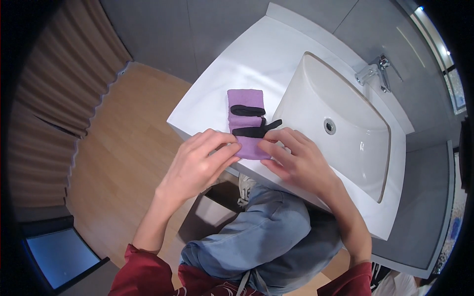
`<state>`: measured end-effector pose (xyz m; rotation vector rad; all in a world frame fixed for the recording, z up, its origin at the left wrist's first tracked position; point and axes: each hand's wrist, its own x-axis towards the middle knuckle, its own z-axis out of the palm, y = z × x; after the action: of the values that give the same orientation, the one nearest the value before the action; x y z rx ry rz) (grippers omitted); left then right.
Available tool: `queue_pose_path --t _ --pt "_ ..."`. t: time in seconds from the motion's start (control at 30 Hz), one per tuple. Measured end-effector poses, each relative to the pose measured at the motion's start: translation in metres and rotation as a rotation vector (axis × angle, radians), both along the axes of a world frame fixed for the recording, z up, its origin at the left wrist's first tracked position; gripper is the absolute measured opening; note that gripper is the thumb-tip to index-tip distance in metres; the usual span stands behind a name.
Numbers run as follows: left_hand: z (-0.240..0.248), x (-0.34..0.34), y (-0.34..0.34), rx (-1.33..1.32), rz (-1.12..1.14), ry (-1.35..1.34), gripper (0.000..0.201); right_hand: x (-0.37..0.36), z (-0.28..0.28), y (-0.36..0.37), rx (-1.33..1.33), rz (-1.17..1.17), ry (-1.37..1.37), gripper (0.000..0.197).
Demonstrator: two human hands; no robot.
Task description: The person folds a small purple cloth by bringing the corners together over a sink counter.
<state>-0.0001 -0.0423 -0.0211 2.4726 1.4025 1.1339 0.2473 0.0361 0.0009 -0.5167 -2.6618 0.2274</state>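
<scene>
A folded purple cloth with black straps (245, 96) lies flat on the white countertop (222, 74), left of the sink. One black strap (248, 110) forms a flat loop across its middle. A second black strap (249, 131) crosses nearer to me, and its end sticks out to the right over the sink's rim. My left hand (200, 160) pinches the cloth's near left corner between thumb and fingers. At the near right edge my right hand (298, 158) grips the cloth close to the second strap. The cloth's near end reaches the counter's front edge.
A white sink (301, 106) with a drain (330, 126) fills the counter's right side, a chrome faucet (375, 73) behind it. Brown curtains (64, 93) hang at the left. My knees and a grey box-like thing (206, 217) are below the counter.
</scene>
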Motion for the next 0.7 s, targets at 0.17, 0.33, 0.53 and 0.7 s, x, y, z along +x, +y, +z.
queue_pose_path --t 0.17,0.33,0.53,0.7 --pt "-0.002 0.005 0.003 -0.053 0.046 -0.116 0.020 -0.006 0.003 -0.006 -0.034 -0.045 0.068 0.037" --pt "0.015 0.013 0.015 -0.158 0.171 -0.342 0.017 -0.009 -0.004 0.010 -0.179 -0.147 0.285 0.038" --pt "0.032 0.001 0.078 -0.401 0.291 -0.506 0.021 -0.044 0.007 0.062 -0.644 -0.270 0.449 0.027" --pt "0.032 -0.008 0.108 -0.553 0.331 -0.438 0.023 -0.050 -0.006 0.090 -0.886 -0.377 0.398 0.025"
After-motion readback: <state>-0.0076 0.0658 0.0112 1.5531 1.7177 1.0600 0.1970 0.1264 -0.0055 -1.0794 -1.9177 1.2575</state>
